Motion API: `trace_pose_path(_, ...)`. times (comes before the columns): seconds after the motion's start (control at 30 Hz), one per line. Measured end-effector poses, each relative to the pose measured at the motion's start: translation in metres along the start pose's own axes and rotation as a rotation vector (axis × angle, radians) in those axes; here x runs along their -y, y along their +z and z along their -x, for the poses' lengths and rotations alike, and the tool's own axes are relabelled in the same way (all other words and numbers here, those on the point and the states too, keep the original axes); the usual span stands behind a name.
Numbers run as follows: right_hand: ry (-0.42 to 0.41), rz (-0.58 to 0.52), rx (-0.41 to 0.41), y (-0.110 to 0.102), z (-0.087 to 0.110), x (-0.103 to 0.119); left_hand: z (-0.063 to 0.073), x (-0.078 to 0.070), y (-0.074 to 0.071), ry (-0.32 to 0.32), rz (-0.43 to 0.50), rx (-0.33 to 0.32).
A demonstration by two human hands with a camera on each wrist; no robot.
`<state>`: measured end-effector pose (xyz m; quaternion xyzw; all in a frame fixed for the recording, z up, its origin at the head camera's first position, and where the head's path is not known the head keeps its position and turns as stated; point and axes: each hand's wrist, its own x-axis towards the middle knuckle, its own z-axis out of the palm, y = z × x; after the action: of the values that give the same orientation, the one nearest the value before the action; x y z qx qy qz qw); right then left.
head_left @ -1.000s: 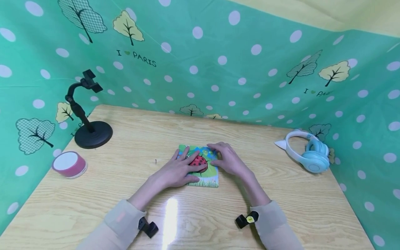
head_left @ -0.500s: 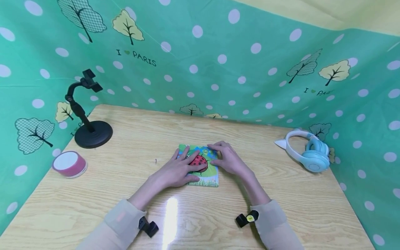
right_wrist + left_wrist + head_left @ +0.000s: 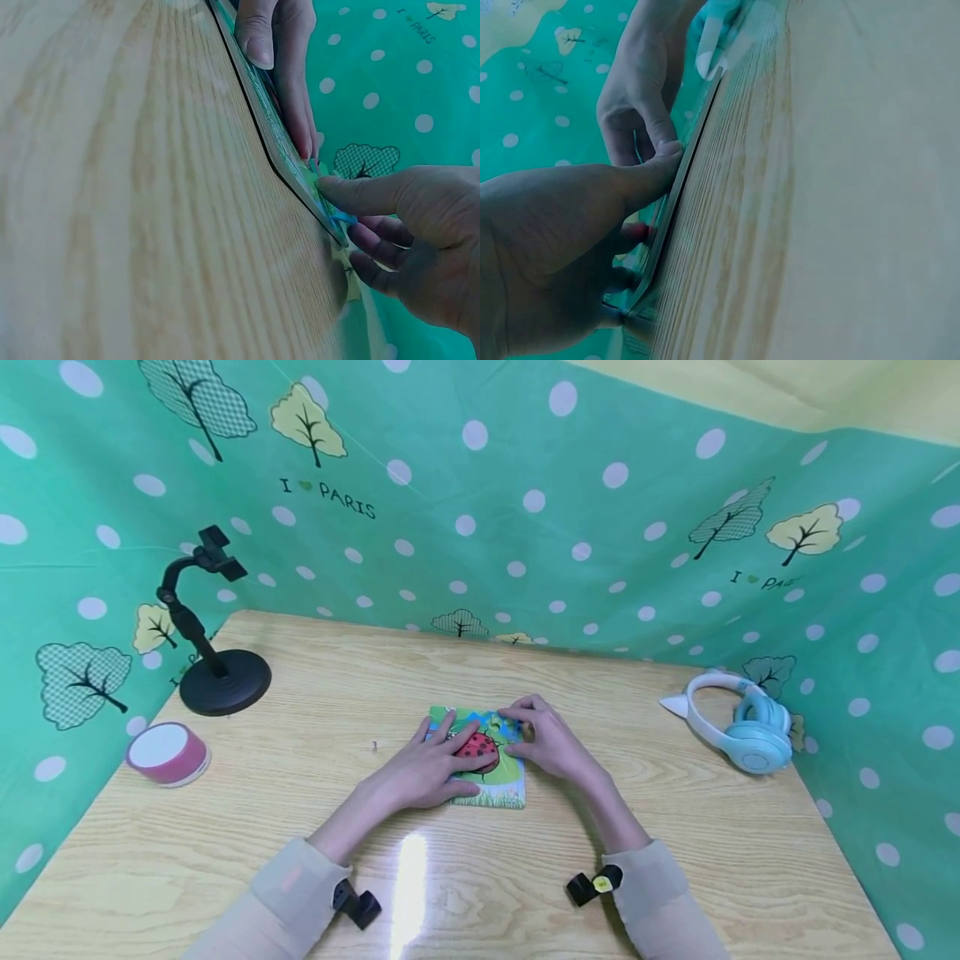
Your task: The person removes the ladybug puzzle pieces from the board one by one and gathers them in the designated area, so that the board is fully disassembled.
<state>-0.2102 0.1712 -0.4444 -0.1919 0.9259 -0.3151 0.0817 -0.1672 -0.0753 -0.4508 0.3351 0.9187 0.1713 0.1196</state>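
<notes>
A square ladybug jigsaw puzzle [image 3: 491, 795] lies flat on the wooden table, with a red spotted ladybug on green. My left hand [image 3: 423, 774] rests across its left half with fingers spread, covering part of the picture. In the left wrist view, the left thumb [image 3: 649, 176] lies along the board's near edge. My right hand [image 3: 551, 739] is at the upper right corner, thumb and fingers bent toward each other. Between them, the right wrist view shows a small blue-green puzzle piece [image 3: 342, 216] pinched at the corner; its outline is mostly hidden.
A black phone stand [image 3: 225, 683] stands at the back left, with a pink and white round container [image 3: 168, 756] before it. Blue and white headphones [image 3: 753, 745] lie at the right. A green dotted curtain [image 3: 510, 543] encloses the table's back and sides.
My right hand's fingers have shifted slightly at the puzzle's upper right corner. The left hand and the board have stayed in place.
</notes>
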Motion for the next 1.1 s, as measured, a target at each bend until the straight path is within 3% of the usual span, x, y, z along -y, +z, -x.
trace_pose_path(0.53,-0.056,-0.015,0.015,-0.0035,0.0028,0.0000,-0.0005,-0.0010,-0.0011,-0.014,0.008,0.013)
trace_pose_path(1.1,-0.077,0.025,-0.033,-0.0055,0.0026,0.0000,0.0006,-0.0019,-0.0015,-0.011,0.016,0.005)
